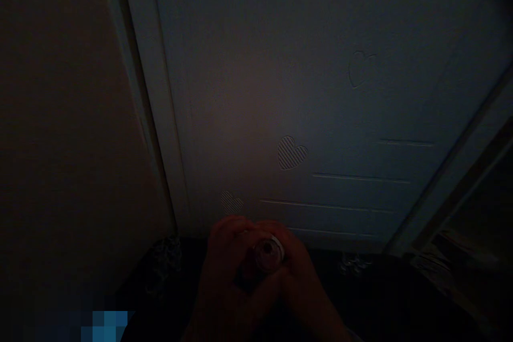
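Observation:
Low in the dim head view, both hands are brought together, fingers curled around one small object with a round, pale-rimmed end [269, 254] and a dark spot at its centre. My left hand [224, 262] closes on its left side. From the right, my right hand [298, 264] wraps the same object, its thumb side against it. The rest of the object is hidden by the hands, and its kind is too dark to make out.
Ahead stands a pale door-like panel [248, 101] with pressed-in hearts [292, 153] and lines, inside a frame [146, 101]. A brownish wall [60, 117] is on the left. Dark patterned fabric [352, 291] lies below. A blurred blue patch [108, 326] sits bottom left.

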Demonstrator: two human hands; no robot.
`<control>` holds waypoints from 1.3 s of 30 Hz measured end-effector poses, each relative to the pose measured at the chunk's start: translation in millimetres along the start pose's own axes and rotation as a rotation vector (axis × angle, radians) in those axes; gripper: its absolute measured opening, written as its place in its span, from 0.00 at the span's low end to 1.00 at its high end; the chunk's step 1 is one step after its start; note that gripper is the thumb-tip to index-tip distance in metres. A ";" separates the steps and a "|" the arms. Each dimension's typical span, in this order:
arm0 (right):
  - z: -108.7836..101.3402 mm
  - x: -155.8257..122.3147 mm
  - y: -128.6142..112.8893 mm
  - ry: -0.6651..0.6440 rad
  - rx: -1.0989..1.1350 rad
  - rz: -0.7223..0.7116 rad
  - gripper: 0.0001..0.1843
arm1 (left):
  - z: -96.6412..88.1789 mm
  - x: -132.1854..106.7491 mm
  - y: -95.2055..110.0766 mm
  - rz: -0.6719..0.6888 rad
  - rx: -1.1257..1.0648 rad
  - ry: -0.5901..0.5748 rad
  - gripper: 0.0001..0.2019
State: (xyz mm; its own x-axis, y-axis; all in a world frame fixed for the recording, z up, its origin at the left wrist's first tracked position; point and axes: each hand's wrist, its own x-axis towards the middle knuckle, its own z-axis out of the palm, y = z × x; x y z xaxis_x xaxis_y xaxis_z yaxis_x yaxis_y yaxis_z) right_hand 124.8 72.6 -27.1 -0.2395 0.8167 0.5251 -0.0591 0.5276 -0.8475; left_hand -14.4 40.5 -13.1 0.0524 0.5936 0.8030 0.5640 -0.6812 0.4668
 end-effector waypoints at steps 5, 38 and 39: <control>-2.0 -2.2 -4.9 -0.042 -0.080 0.095 0.07 | 2.8 0.4 -7.5 -0.298 -0.252 0.043 0.09; 0.3 -2.9 -2.2 -0.032 -0.021 0.212 0.18 | -1.1 21.6 -8.1 -0.628 -0.356 -0.076 0.09; -0.1 -2.7 -2.2 -0.042 -0.015 0.213 0.17 | -1.0 22.5 -8.1 -0.641 -0.349 -0.070 0.10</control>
State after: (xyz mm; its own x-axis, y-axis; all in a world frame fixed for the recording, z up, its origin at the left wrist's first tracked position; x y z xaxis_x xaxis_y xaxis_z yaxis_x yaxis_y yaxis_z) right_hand 125.7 69.2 -26.7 -0.2855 0.8998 0.3300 0.0118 0.3476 -0.9376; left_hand -18.6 58.9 1.6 -0.1412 0.9394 0.3124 0.2069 -0.2806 0.9373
